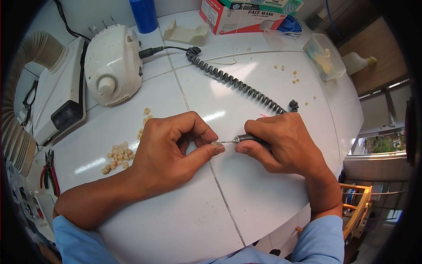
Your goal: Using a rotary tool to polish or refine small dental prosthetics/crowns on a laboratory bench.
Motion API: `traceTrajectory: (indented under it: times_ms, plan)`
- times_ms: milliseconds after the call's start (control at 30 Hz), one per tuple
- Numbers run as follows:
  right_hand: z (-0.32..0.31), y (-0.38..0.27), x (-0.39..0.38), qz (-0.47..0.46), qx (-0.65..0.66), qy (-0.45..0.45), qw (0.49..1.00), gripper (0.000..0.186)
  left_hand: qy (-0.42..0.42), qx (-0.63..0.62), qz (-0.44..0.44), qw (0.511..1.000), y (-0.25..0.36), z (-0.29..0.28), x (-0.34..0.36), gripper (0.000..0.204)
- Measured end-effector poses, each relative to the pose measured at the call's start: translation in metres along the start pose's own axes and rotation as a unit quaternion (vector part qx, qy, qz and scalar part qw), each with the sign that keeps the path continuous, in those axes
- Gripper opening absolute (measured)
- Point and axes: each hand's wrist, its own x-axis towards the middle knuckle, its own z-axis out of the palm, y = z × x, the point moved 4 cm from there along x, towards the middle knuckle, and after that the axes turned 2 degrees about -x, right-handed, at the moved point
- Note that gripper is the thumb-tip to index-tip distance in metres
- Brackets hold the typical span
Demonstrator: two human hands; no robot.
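At the middle of the white tiled worktop, my left hand (173,154) pinches a small pale tooth-like piece (214,143) between thumb and fingertip. My right hand (277,141) grips a rotary handpiece (244,138) with a dark body and metal nose; its thin bit points left and meets the small piece. A black coiled cord (237,86) runs from the white control box (112,66) toward the handpiece, partly hidden behind my right hand. Left of my left hand lies a pile of small tooth-like pieces (121,154), with more in a short line above it.
A suction unit (66,97) with a ribbed hose (17,101) and red-handled pliers (49,174) are at left. A blue cylinder (143,15), beige holder (184,35), mask boxes (237,20) and clear container (323,57) line the back. Scattered small pieces (294,75) lie at right.
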Motion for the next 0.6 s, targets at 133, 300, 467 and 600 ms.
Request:
traceTrajectory:
  times_ms: [133,300,467,600]
  plan:
    - [0.0004,0.0004,-0.0004,-0.001,0.0,0.001,1.0,0.052,0.002,0.001,-0.002,1.0,0.0001,-0.0001,-0.0001,0.021]
    - [0.0002,-0.0003,0.0001,-0.002,-0.005,0.009,1.0,0.053,0.001,-0.003,-0.006,1.0,-0.0002,0.0002,0.0002,0.021]
    - [-0.0006,-0.0013,0.0002,0.005,-0.001,0.001,1.0,0.043,-0.002,0.0,-0.009,1.0,0.0,0.0003,-0.0002,0.021]
    - [-0.0007,-0.0017,0.0009,0.002,0.007,-0.005,1.0,0.043,0.0,0.005,0.003,1.0,0.0011,-0.0002,-0.0003,0.021]
